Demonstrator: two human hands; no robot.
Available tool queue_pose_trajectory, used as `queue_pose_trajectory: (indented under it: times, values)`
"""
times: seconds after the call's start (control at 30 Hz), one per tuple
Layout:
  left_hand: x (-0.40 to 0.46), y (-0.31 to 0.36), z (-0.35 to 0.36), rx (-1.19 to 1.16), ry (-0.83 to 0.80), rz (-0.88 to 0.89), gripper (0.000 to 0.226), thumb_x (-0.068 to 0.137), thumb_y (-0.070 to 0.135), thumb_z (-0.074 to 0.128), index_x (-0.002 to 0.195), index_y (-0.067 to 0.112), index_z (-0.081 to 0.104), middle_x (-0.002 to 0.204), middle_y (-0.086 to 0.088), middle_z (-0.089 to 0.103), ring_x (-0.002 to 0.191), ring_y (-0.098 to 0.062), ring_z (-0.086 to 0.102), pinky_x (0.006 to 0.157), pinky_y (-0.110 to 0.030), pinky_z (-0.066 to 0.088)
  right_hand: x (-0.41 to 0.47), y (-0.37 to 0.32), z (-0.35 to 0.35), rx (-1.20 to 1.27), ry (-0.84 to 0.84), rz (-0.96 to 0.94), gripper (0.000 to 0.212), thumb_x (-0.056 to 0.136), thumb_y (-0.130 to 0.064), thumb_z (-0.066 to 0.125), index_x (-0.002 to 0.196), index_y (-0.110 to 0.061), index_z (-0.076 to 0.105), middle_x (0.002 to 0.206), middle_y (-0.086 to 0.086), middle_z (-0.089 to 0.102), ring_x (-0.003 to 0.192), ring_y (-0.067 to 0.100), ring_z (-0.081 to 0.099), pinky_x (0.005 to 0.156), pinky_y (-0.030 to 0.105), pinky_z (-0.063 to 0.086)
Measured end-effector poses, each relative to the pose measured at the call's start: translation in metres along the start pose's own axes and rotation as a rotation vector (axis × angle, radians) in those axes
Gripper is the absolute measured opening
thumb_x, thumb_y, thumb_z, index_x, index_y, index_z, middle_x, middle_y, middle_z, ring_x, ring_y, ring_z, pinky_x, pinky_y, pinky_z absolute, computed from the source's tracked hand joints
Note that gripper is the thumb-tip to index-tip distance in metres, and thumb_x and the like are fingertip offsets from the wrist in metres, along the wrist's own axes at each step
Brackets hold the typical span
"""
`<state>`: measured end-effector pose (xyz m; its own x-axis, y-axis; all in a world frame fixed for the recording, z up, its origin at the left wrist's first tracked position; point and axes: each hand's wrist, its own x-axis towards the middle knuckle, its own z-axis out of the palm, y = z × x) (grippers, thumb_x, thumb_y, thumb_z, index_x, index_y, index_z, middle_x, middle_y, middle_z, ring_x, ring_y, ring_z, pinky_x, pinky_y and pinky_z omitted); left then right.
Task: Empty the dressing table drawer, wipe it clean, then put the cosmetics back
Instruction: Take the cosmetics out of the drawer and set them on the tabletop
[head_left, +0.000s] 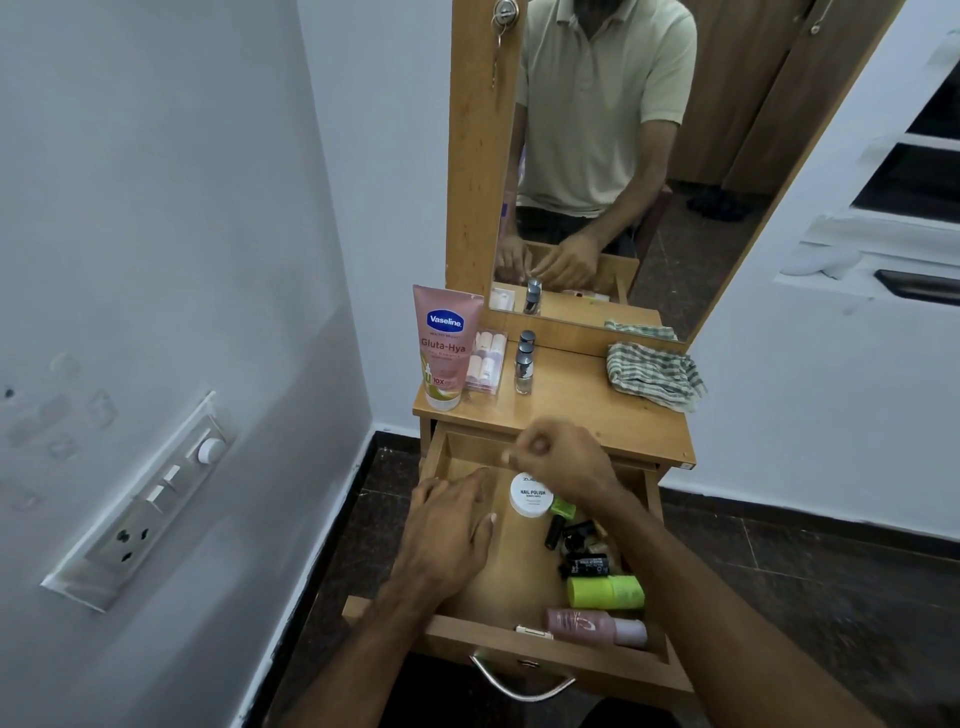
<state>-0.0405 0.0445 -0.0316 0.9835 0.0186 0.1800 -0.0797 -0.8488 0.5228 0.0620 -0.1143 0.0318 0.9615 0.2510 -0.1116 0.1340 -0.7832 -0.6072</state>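
The wooden drawer (441, 467) stands pulled right out of the small wooden dressing table (623, 415), its metal bail handle (522, 680) hanging at the near edge, and the left half of its floor is bare wood with room to work. The left hand (447, 535) reaches down into that open side, fingers straight and relaxed, holding nothing. The right hand (558, 457) hovers over the drawer's far edge just below the tabletop lip, fingers curled in; whether they pinch something small I cannot tell. The cosmetics crowd the drawer's right side: a round white nail-polish remover tub (530, 493) at the back, a clutter of small dark and green nail polish bottles (576, 545) in the middle, a lime-green cylindrical container (605, 592) lying on its side, and a pink bottle with a pale cap (597, 626) against the front wall. Up on the tabletop, a pink Vaseline lotion tube (444, 345) stands at the left edge, just beside a clear box of small pale tubes (485, 361) and silver-capped clear polish bottles (524, 364). A crumpled green-and-white checked cloth (654, 374) sits at the right edge. Behind, a wood-framed mirror (727, 156) rises between white walls; a switch panel (140, 504) sits on the left wall, dark floor below.
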Motion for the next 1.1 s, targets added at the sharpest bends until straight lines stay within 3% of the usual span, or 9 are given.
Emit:
queue_pose_trajectory:
  times: [0.07, 0.13, 0.27, 0.5, 0.63, 0.7, 0.83, 0.97, 1.1]
  values:
    - [-0.001, 0.0, 0.001, 0.028, -0.014, 0.0, 0.055, 0.096, 0.039, 0.054, 0.148, 0.028, 0.041, 0.125, 0.012, 0.063, 0.116, -0.008, 0.052, 0.117, -0.034, 0.02, -0.021, 0.011, 0.011, -0.383, -0.142, -0.051, 0.033, 0.087, -0.048, 0.072, 0.114, -0.029, 0.067, 0.11, -0.008, 0.068, 0.102, 0.012, 0.062, 0.082, 0.033, 0.053]
    - [0.0, 0.0, 0.001, 0.064, -0.018, -0.002, 0.055, 0.096, 0.039, 0.053, 0.148, 0.028, 0.041, 0.125, 0.012, 0.064, 0.117, -0.007, 0.053, 0.119, -0.036, 0.018, -0.025, 0.023, 0.025, -0.65, -0.157, -0.081, 0.054, 0.088, -0.047, 0.068, 0.136, -0.025, 0.057, 0.135, 0.001, 0.061, 0.125, 0.023, 0.052, 0.096, 0.039, 0.049]
    - [0.001, 0.003, -0.003, 0.107, -0.041, -0.008, 0.054, 0.096, 0.039, 0.052, 0.148, 0.029, 0.043, 0.129, 0.011, 0.064, 0.121, -0.008, 0.053, 0.121, -0.039, 0.016, -0.018, 0.031, 0.042, -0.822, -0.203, -0.076, 0.062, 0.09, -0.036, 0.064, 0.147, -0.018, 0.047, 0.144, 0.01, 0.055, 0.132, 0.03, 0.043, 0.106, 0.043, 0.04]
    - [0.0, 0.003, -0.001, 0.123, -0.052, -0.002, 0.053, 0.096, 0.039, 0.051, 0.147, 0.028, 0.043, 0.132, 0.011, 0.062, 0.124, -0.009, 0.052, 0.121, -0.039, 0.015, -0.019, 0.041, 0.057, -0.791, -0.187, -0.217, 0.052, 0.086, -0.029, 0.068, 0.135, -0.024, 0.05, 0.141, 0.003, 0.057, 0.129, 0.027, 0.045, 0.102, 0.041, 0.035]
    - [0.001, 0.001, -0.001, 0.123, -0.037, 0.009, 0.052, 0.094, 0.035, 0.052, 0.145, 0.028, 0.046, 0.135, 0.009, 0.061, 0.126, -0.012, 0.051, 0.121, -0.039, 0.015, -0.023, 0.036, 0.053, -0.639, -0.178, -0.22, 0.051, 0.081, -0.047, 0.069, 0.124, -0.026, 0.052, 0.132, -0.001, 0.058, 0.122, 0.026, 0.052, 0.1, 0.04, 0.036]
    - [0.001, 0.0, 0.0, 0.138, -0.019, 0.017, 0.053, 0.092, 0.032, 0.05, 0.144, 0.028, 0.046, 0.137, 0.009, 0.059, 0.127, -0.012, 0.049, 0.12, -0.04, 0.016, -0.03, 0.031, 0.042, -0.441, -0.101, -0.186, 0.051, 0.079, -0.054, 0.07, 0.118, -0.028, 0.05, 0.125, -0.003, 0.051, 0.11, 0.026, 0.058, 0.084, 0.037, 0.045]
    - [0.006, 0.0, 0.001, 0.173, 0.031, 0.027, 0.054, 0.091, 0.035, 0.05, 0.145, 0.024, 0.046, 0.139, 0.005, 0.056, 0.13, -0.015, 0.046, 0.119, -0.042, 0.02, -0.036, 0.023, 0.002, -0.073, 0.161, -0.191, 0.048, 0.078, -0.044, 0.075, 0.115, -0.028, 0.05, 0.119, -0.009, 0.046, 0.091, 0.015, 0.055, 0.058, 0.022, 0.035]
    - [0.024, 0.017, -0.003, 0.191, 0.037, 0.088, 0.063, 0.094, 0.04, 0.049, 0.153, 0.023, 0.036, 0.154, 0.002, 0.043, 0.142, -0.016, 0.035, 0.123, -0.04, 0.014, -0.009, 0.022, -0.036, -0.158, 0.396, -0.166, 0.041, 0.082, -0.042, 0.071, 0.117, -0.023, 0.058, 0.117, -0.006, 0.058, 0.094, 0.018, 0.059, 0.07, 0.031, 0.041]
    - [0.05, 0.035, 0.0, 0.25, -0.039, 0.151, 0.076, 0.094, 0.04, 0.048, 0.16, 0.018, 0.017, 0.168, -0.002, 0.016, 0.154, -0.018, 0.012, 0.127, -0.041, 0.005, 0.025, 0.034, -0.043, -0.251, 0.291, -0.104, 0.041, 0.086, -0.039, 0.07, 0.122, -0.019, 0.064, 0.129, -0.001, 0.063, 0.114, 0.021, 0.059, 0.092, 0.035, 0.045]
